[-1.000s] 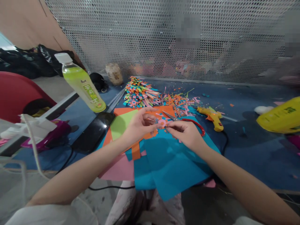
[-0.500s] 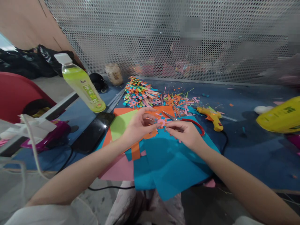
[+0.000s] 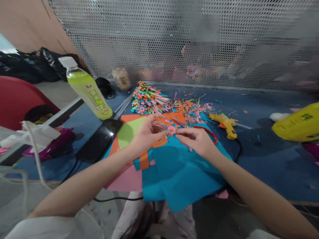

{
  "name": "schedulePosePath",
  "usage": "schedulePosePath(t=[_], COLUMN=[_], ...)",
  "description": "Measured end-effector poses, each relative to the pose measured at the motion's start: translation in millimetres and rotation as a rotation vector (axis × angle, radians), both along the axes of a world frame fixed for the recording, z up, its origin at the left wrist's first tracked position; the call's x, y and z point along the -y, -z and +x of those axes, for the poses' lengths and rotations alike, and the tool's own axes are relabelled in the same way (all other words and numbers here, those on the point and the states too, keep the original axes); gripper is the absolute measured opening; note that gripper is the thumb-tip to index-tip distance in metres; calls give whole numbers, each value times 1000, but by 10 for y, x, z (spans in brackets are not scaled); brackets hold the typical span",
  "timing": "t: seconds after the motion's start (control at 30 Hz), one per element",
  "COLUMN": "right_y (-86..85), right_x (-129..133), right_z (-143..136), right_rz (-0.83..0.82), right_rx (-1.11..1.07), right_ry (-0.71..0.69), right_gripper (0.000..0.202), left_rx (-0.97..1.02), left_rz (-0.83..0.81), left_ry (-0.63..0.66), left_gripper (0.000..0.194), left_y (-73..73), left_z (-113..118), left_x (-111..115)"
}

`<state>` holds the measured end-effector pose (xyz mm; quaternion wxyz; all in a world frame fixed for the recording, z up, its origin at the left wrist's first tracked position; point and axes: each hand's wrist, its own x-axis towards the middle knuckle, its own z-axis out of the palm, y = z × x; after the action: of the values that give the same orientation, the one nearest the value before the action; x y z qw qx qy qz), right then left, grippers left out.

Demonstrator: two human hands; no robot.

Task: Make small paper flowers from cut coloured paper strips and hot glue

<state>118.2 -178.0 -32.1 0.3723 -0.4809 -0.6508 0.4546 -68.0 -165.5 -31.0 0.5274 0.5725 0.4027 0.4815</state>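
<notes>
Between my two hands is a small pink paper flower [image 3: 171, 130] with an orange centre. My left hand [image 3: 152, 130] pinches its left edge between thumb and fingers. On the right edge, the fingertips of my right hand [image 3: 195, 139] are closed too. Blue paper sheets [image 3: 184, 172] lie under the hands, with orange, green and pink sheets [image 3: 128, 177] showing at the left. Scissors with red handles [image 3: 211, 134] rest just behind my right hand, partly covered by it. Small orange cut pieces [image 3: 159, 142] sit below my left fingers.
A cone of colourful paper strips [image 3: 148, 99] stands behind, beside a heap of paper scraps [image 3: 190, 108]. A yellow glue gun [image 3: 225, 125] lies to the right. At left are a green drink bottle [image 3: 89, 89] and a black phone [image 3: 99, 141]. A yellow bottle [image 3: 297, 124] is far right.
Both hands stay nearly where they were, around the paper flower. Only slight fingertip movement shows; the things on the table have not moved.
</notes>
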Motion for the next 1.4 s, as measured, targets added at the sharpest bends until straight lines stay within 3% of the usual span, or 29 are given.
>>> schedulePosePath(t=[0.33, 0.53, 0.83, 1.0, 1.23, 1.4], right_y=[-10, 12, 23, 44, 48, 31], right_x=[12, -26, -30, -41, -18, -11], right_z=[-4, 9, 12, 9, -5, -3], right_rz=[35, -63, -65, -25, 53, 6], right_rx=[24, -29, -26, -86, -98, -93], right_ry=[-2, -34, -36, -13, -9, -4], right_gripper=[20, 24, 22, 35, 36, 35], left_rx=[-33, -13, -9, 1, -80, -118], left_rz=[72, 82, 58, 65, 160, 216], left_ry=[39, 27, 23, 61, 104, 91], left_gripper=[46, 46, 47, 44, 41, 40], left_y=[52, 31, 41, 55, 124, 149], left_z=[-28, -14, -18, -16, -21, -9], left_x=[-6, 8, -7, 1, 9, 9])
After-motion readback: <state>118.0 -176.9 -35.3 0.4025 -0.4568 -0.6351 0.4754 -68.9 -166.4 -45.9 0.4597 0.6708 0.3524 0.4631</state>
